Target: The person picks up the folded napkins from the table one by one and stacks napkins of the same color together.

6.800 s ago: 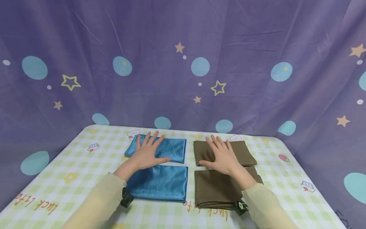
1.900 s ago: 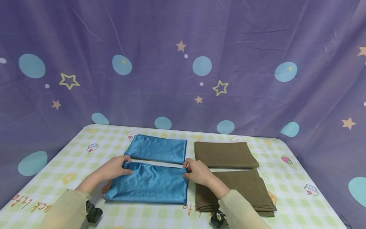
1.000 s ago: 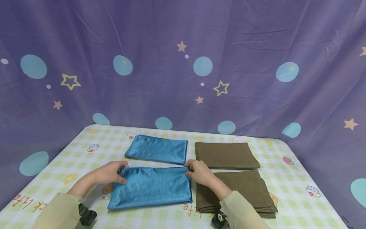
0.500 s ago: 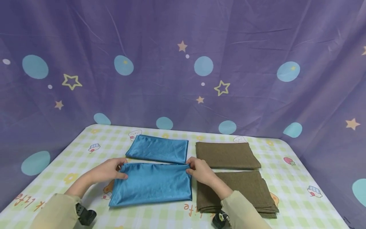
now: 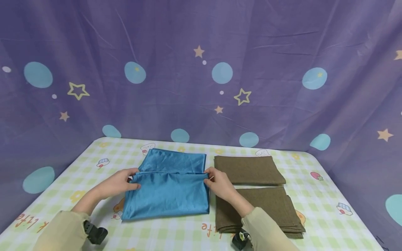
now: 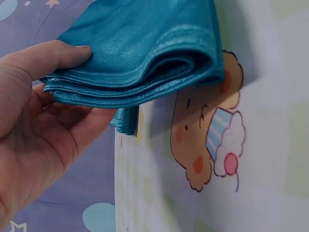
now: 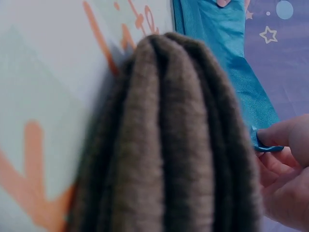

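Note:
Between my hands is a folded shiny blue cloth, gripped at its two far corners. My left hand pinches the left corner, thumb on top and fingers beneath, and the left wrist view shows several stitched layers there. The right corner is pinched by my right hand. The held cloth's far edge overlaps the near part of a second folded blue cloth. In the left wrist view the held cloth is lifted off the table.
Two folded brown cloths lie to the right: one at the back and one nearer, under my right forearm. All lie on a table with a green-and-white checked cover. A purple curtain hangs behind the table.
Both hands earlier lay spread over the cloths, then took hold of the near blue cloth's far corners. They have since moved it away from me, over the near edge of the back blue cloth.

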### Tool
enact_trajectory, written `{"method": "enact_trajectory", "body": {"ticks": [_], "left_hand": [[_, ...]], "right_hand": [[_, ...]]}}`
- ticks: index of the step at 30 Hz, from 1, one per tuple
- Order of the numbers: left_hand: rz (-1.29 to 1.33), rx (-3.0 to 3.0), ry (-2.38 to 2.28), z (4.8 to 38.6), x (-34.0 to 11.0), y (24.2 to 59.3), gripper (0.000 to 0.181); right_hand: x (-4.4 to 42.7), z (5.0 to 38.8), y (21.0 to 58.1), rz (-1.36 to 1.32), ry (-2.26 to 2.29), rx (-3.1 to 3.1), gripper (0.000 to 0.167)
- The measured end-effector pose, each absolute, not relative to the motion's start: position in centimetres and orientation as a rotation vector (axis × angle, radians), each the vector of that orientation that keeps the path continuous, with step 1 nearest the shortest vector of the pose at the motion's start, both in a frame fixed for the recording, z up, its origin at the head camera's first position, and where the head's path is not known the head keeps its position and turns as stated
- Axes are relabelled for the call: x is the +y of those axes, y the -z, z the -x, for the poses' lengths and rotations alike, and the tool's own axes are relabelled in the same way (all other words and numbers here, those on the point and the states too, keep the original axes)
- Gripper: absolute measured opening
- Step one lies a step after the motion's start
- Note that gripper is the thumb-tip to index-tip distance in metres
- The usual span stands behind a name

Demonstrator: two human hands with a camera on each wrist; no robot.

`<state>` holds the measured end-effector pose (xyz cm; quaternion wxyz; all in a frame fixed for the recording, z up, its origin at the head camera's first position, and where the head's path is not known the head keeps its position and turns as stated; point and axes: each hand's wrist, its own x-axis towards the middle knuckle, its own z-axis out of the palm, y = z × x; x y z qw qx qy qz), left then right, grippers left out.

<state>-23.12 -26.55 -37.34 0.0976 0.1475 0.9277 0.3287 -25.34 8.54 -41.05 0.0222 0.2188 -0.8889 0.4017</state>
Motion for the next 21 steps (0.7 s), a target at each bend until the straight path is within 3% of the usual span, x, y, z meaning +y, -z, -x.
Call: {"method": "enact_trajectory", "body": {"ticks": [6,21], "left_hand": [[-0.437,2.771,-1.006,23.3,-26.2,36.9,0.032],[-0.472,2.833,-1.107,23.5,-25.8,36.3,0.027]], "right_hand": [[8.4,25.3,40.3,-0.665,-1.316,-2.717,0.02],[8.4,25.7,39.5,-0.612,-1.345,-2.666,0.02]]}}
